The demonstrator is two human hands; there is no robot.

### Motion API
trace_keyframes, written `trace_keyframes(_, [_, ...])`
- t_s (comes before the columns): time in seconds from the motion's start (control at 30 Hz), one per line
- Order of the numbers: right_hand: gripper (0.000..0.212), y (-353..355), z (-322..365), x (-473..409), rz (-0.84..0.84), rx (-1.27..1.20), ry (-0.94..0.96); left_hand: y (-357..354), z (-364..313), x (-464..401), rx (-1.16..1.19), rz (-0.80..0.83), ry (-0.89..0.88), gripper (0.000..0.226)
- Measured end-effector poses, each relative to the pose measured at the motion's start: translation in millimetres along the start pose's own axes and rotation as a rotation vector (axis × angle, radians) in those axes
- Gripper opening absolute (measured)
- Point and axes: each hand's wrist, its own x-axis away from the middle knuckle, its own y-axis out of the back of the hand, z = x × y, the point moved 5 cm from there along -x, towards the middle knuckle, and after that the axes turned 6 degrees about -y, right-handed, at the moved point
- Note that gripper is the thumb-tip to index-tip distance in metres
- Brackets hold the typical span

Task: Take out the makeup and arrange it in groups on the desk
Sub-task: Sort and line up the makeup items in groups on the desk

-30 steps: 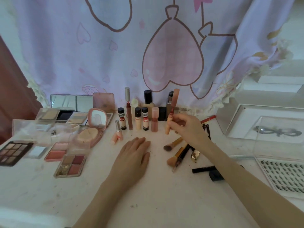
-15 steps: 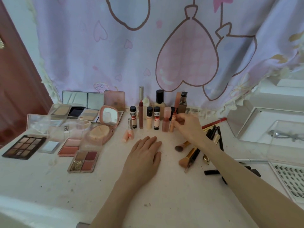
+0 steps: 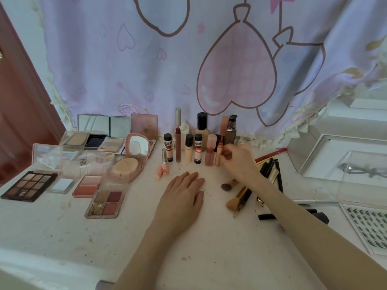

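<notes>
Tube (image 3: 218,152) now stands upright at the row's three-o'clock end, lowered from mid-air a second ago; right hand (image 3: 237,162) seemingly pinches it, left hand (image 3: 182,197) spread flat on desk (image 3: 209,248). Bottles nearly grouped.

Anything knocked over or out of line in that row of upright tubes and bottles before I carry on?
One thing: a small pink tube lies on its side on the desk, left of the row, beside a standing lipstick. The rest stand upright. The right hand holds the peach tube at the row's right end.
</notes>
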Motion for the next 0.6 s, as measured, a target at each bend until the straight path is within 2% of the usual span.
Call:
trace_keyframes(0.2, [0.027, 17, -15, 12, -0.034, -0.027, -0.020, -3, 0, -1, 0.029, -0.008, -0.006, 0.043])
trace_keyframes(0.4, [0.015, 67, -47, 43, -0.041, -0.033, -0.031, 0, -1, 1, 0.063, -0.042, -0.029, 0.051])
trace_keyframes(0.6, [0.014, 108, -76, 90, -0.060, 0.017, -0.056, 7, -18, 1, 0.091, -0.157, -0.099, 0.028])
